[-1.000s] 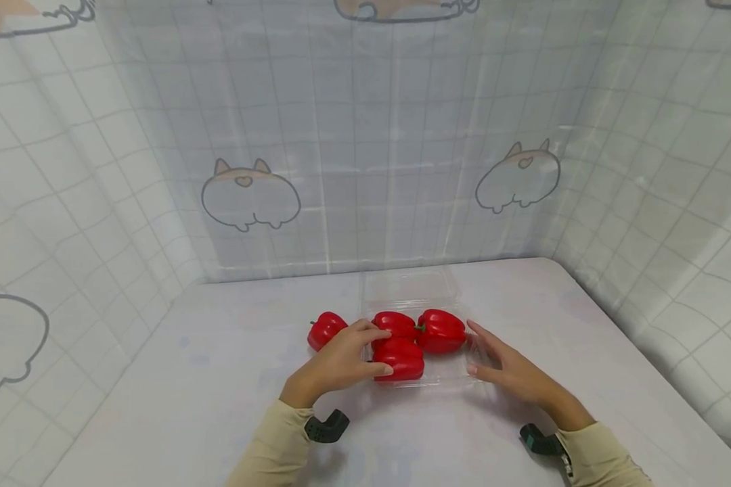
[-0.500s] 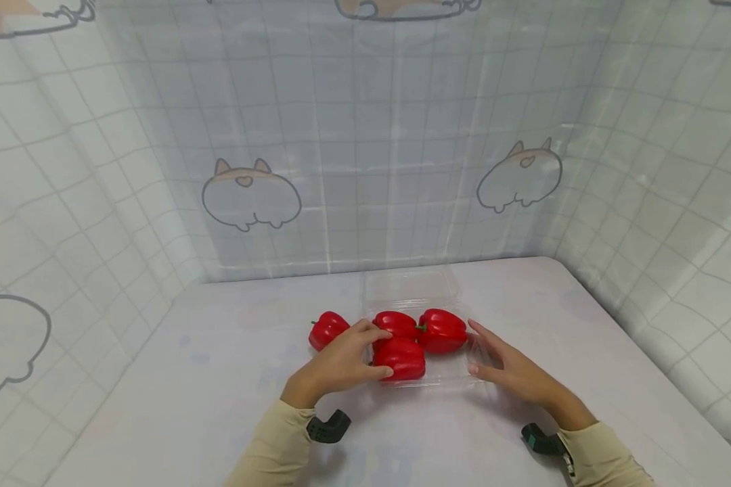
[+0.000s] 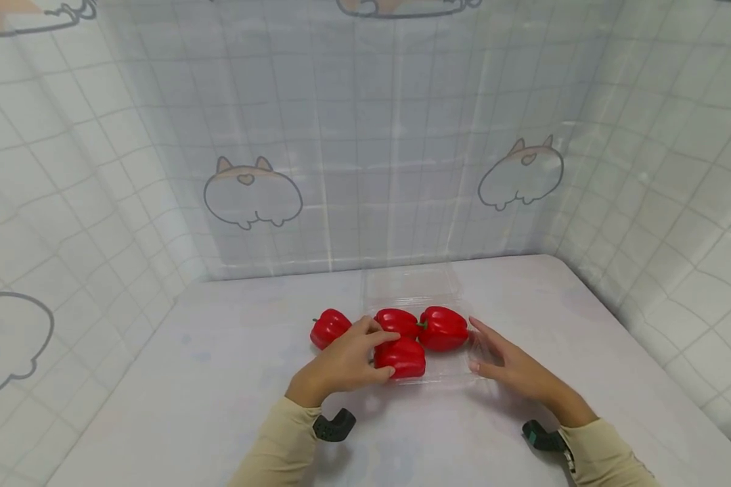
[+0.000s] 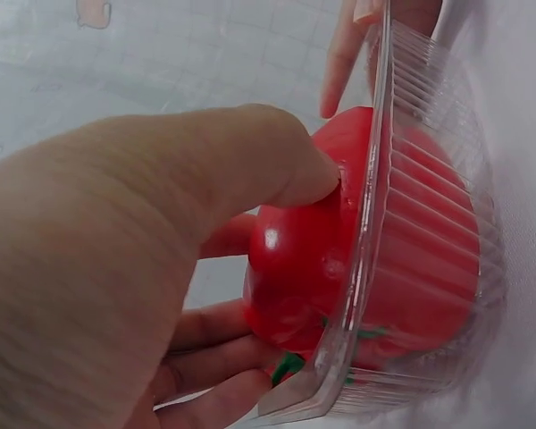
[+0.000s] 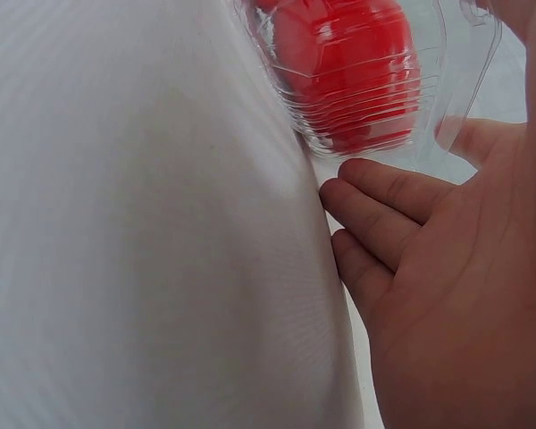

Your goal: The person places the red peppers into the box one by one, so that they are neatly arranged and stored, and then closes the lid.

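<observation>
My left hand [image 3: 341,358] holds a red bell pepper [image 3: 405,358] at the front left of a clear plastic container [image 3: 447,366]. In the left wrist view, the thumb lies on top of that bell pepper [image 4: 290,259] just inside the container's rim [image 4: 364,214], with the other fingers behind it. Two more red bell peppers lie in the container, one at the back left [image 3: 396,320] and one at the back right [image 3: 443,329]. My right hand [image 3: 518,365] is spread at the container's right side, thumb at the near corner, fingers fairly straight in the right wrist view.
Another red bell pepper [image 3: 329,328] lies on the white table [image 3: 231,379] left of the container, partly behind my left hand. The container's clear lid [image 3: 411,283] is folded back flat behind it. Patterned white sheeting [image 3: 365,169] surrounds the table at the back and sides.
</observation>
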Available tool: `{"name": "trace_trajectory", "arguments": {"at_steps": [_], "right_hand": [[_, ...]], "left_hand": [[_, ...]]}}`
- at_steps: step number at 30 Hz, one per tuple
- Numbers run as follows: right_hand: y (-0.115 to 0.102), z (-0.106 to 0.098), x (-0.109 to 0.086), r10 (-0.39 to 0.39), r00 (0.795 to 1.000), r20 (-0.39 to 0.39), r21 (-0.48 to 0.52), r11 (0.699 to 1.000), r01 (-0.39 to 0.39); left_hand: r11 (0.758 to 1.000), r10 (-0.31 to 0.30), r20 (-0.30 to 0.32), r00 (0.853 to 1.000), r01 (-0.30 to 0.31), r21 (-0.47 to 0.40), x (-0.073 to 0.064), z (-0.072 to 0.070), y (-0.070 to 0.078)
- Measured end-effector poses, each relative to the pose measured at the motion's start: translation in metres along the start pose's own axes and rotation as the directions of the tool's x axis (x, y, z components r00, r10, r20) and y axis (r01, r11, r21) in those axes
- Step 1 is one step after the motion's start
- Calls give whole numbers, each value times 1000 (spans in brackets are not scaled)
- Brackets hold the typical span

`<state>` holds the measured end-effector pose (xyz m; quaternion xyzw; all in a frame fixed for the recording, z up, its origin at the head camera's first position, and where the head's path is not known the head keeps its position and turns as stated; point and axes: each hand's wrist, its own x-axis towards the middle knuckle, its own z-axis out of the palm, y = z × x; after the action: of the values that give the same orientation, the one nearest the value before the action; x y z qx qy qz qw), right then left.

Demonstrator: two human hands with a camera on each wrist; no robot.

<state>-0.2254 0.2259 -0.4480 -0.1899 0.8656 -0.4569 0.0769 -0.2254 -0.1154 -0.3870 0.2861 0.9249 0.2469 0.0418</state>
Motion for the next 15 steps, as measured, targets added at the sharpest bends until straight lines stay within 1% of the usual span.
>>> {"name": "trace_trajectory", "arguments": {"at_steps": [3,7,10,13,15], "right_hand": [[1,0,1,-3,1000,-3,0,1000,3],[2,1,2,6,1000,0,2,1000,-6],[2,2,1,14,1000,0,-1,1000,-14],[3,2,1,14,1000,-6,-2,1000,-14],[2,2,1,16,1000,-8,-2,1000,-16]], "left_hand": [[1000,19,-7,1000,-19,-7,1,0,-3],[997,28,-2,1000,-28,-66,1,0,-9],[995,27,2,1000,-27,-93,2,0,-13],[994,28,-18,999,-30,-108,2,-2,-15],[991,36,-46,998,-41,-126,1,-5,-18]]}}
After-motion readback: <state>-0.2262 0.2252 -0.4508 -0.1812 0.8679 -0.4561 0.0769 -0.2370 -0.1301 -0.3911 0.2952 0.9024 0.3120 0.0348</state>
